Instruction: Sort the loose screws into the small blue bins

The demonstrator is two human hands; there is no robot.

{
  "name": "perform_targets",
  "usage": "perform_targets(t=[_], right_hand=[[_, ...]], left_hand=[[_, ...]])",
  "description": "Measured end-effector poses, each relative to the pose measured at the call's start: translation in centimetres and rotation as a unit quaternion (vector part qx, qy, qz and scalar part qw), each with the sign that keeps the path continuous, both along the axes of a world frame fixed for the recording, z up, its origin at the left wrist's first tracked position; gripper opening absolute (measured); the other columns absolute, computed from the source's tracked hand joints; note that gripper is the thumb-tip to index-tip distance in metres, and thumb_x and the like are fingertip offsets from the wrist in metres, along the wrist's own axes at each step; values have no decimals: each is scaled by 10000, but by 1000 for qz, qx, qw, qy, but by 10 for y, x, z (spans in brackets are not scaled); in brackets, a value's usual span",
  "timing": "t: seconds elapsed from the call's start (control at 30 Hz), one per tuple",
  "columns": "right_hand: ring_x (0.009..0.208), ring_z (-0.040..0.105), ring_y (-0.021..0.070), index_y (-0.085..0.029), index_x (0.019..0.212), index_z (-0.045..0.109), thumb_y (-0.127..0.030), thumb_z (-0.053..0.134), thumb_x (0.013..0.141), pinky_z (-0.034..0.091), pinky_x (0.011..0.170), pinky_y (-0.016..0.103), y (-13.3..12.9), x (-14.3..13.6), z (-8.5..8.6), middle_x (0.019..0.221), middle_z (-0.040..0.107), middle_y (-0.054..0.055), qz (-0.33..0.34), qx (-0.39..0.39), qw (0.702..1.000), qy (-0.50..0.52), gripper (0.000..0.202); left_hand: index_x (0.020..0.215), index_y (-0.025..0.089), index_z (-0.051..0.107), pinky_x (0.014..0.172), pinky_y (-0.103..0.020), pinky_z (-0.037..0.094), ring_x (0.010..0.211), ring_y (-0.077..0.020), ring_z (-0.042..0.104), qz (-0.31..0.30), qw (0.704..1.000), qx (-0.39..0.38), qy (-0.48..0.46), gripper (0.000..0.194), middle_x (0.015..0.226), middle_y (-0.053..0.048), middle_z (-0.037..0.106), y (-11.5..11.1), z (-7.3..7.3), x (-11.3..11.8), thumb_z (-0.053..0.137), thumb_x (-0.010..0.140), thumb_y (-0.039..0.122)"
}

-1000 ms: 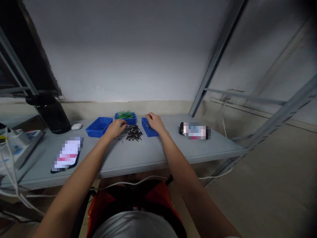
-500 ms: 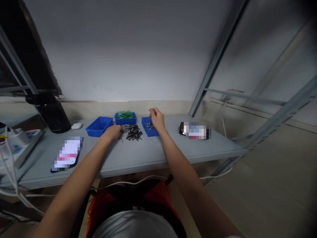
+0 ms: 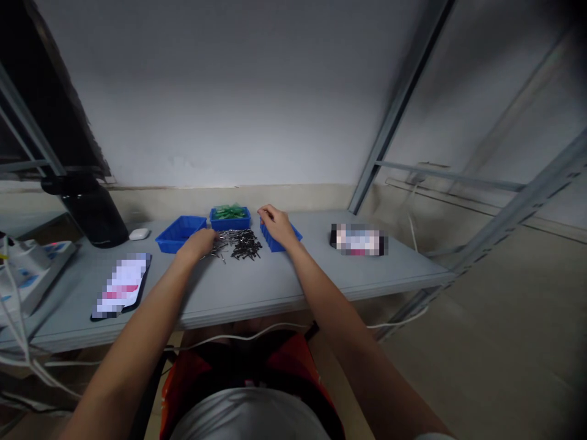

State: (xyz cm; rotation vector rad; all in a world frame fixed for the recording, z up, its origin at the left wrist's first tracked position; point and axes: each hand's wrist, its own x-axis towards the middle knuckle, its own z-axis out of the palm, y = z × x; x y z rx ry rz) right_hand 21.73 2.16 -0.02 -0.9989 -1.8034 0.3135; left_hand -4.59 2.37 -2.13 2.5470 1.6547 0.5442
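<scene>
My left hand point(image 3: 202, 243) rests with bent, closed fingers at the left side of a heap of silver screws point(image 3: 232, 237) and dark screws point(image 3: 246, 245); whatever its fingertips hold is hidden. Over the right blue tray point(image 3: 275, 243) is my right hand point(image 3: 276, 223), its fingers pinched together on something too small to make out. Left of the heap stands the left blue tray point(image 3: 180, 233), which looks empty. Behind the heap, another blue tray point(image 3: 230, 224) holds green pieces point(image 3: 229, 212).
A phone point(image 3: 121, 287), a white case point(image 3: 139, 234), a black bottle point(image 3: 95, 211) and a power strip point(image 3: 39, 269) lie or stand at left. Another phone point(image 3: 358, 240) is at right. Metal posts point(image 3: 398, 116) rise beside the grey table point(image 3: 257, 287).
My right hand has shifted left and lower over the right tray, covering its contents. My left hand has moved slightly left, away from the heap's middle.
</scene>
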Motion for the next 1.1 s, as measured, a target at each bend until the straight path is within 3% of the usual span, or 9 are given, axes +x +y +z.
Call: perform_targets(t=[0.23,0.53,0.73,0.93,1.1], right_hand=[[646,569,146,-230,853,619,-428,429,925,432,678,258,0,-1,-1,677,622,-2,5,-9,1000,-17,284],[643,577,144,-227,842,626,-427,424,925,425,677,258,-3,-3,-1,700,648,-2,12,-24,999,-29,296],[657,583,155,-237,829,623,-403,435,928,434,691,276,-5,-6,0,696,646,6,3,-18,999,-49,270],[750,601,164,-234,979,635,-349,485,922,446,740,286,-4,-12,-5,845,686,22,49,-1,995,-83,197],[883,611,179,-223,976,653,-263,489,927,433,822,313,-1,-18,-9,987,693,51,88,15,985,-148,175]], left_hand=[[743,156,711,715,-315,472,724,-233,652,39,995,-19,86,280,772,-158,710,-6,8,4,478,695,9],[726,153,677,741,-325,475,783,-248,655,57,994,5,92,200,808,-151,701,-14,12,15,506,762,57],[943,179,703,794,-332,460,931,-260,630,-4,995,86,51,259,1036,-148,683,-18,21,25,450,887,173],[1042,198,685,811,-310,454,919,-227,636,-66,989,113,-65,269,1005,-102,705,-19,21,37,451,919,249],[1041,204,683,830,-310,460,926,-214,643,-102,985,110,-82,257,1020,-79,715,-19,21,42,464,918,260]])
